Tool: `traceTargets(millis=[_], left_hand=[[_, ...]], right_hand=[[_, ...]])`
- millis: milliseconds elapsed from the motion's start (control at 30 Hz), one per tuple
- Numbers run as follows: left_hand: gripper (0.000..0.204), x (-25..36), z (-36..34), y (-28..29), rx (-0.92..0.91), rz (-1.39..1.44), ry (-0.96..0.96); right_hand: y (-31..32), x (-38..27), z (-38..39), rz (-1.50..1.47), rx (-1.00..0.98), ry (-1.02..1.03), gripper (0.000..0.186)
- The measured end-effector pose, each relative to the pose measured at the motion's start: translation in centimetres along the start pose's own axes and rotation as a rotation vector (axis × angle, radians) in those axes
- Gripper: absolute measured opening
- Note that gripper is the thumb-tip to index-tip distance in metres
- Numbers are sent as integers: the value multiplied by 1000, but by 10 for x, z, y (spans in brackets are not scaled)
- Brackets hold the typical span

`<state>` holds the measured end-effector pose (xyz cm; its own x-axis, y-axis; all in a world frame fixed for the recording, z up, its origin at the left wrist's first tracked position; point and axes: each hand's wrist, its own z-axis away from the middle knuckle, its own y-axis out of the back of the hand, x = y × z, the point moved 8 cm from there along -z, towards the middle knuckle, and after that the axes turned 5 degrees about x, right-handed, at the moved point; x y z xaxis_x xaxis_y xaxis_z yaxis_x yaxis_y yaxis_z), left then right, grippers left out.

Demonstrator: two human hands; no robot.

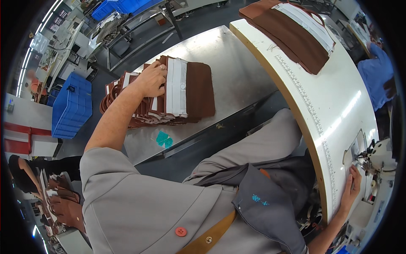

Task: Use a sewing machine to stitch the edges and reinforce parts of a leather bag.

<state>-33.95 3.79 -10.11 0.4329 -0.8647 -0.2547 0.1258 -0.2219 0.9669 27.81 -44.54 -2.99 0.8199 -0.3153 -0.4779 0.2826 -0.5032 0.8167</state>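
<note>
Brown fabric pieces (pixel 199 91), flat, white-banded, sit stacked on shiny metal table (pixel 237 59); left hand (pixel 153 79) curls fingers over them, grip unclear, forearm (pixel 116 112) hiding some. Right hand (pixel 352 188), fingers extended, rests on glossy white table (pixel 349 84) by sewing machine (pixel 382 156). Blue crate (pixel 72 106) left.

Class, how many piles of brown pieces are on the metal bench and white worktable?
2: one pile on the metal bench, touched by the left hand; a second pile at the far end of the white worktable. Some may be hidden.
</note>
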Motion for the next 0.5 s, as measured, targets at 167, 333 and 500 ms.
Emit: traceTargets(millis=[167, 333, 500], left_hand=[[21, 4, -3, -3, 7, 43, 31], [26, 21, -21, 26, 149, -6, 109], [49, 86, -15, -12, -55, 73, 149]], right_hand=[[1, 2, 1, -21, 19, -39, 30], [0, -2, 1, 1, 0, -13, 30], [-1, -8, 2, 3, -8, -1, 30]])
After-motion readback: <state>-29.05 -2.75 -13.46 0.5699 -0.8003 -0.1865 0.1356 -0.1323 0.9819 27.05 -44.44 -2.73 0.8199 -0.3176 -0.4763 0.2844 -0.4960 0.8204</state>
